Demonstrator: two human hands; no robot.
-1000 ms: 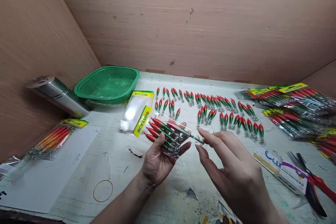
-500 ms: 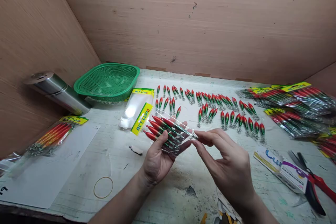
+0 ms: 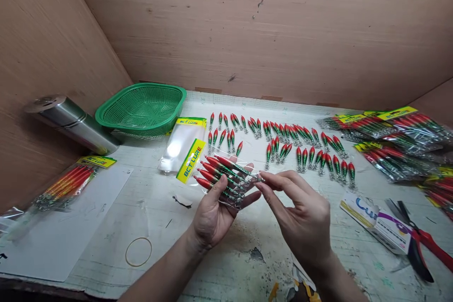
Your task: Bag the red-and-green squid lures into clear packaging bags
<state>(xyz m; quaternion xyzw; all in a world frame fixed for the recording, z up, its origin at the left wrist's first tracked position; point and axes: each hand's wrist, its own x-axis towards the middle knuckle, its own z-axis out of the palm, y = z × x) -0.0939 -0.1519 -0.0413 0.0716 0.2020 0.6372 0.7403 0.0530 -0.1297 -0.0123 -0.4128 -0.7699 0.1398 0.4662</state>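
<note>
My left hand (image 3: 214, 212) holds a clear plastic bag (image 3: 208, 190) with a yellow "BCT LURE" header (image 3: 190, 160), thumb on top and fingers beneath. Inside it several red-and-green fishing lures (image 3: 216, 168) lie side by side, red tips towards the header and metal hooks towards my right hand. My right hand (image 3: 299, 214) is closed in a pinch at the bag's right edge, by the hook end of the uppermost lure. Whether the fingertips grip the film, the hooks or both is hard to see. Beyond my hands, loose lures (image 3: 304, 134) lie in rows.
Left are a green basket (image 3: 141, 130), a steel flask (image 3: 76, 120), a bag of orange lures (image 3: 71, 181) on a white sheet (image 3: 81, 231) and a rubber band (image 3: 138, 252). Empty bags (image 3: 180, 146) sit mid-table. Filled bags (image 3: 392, 127), a small box (image 3: 380, 226) and red-handled pliers (image 3: 419, 240) lie right.
The uppermost lure has shifted in among the others in the bag, and the bag's right edge looks less stretched. My right hand has moved slightly left; my left hand keeps its hold.
</note>
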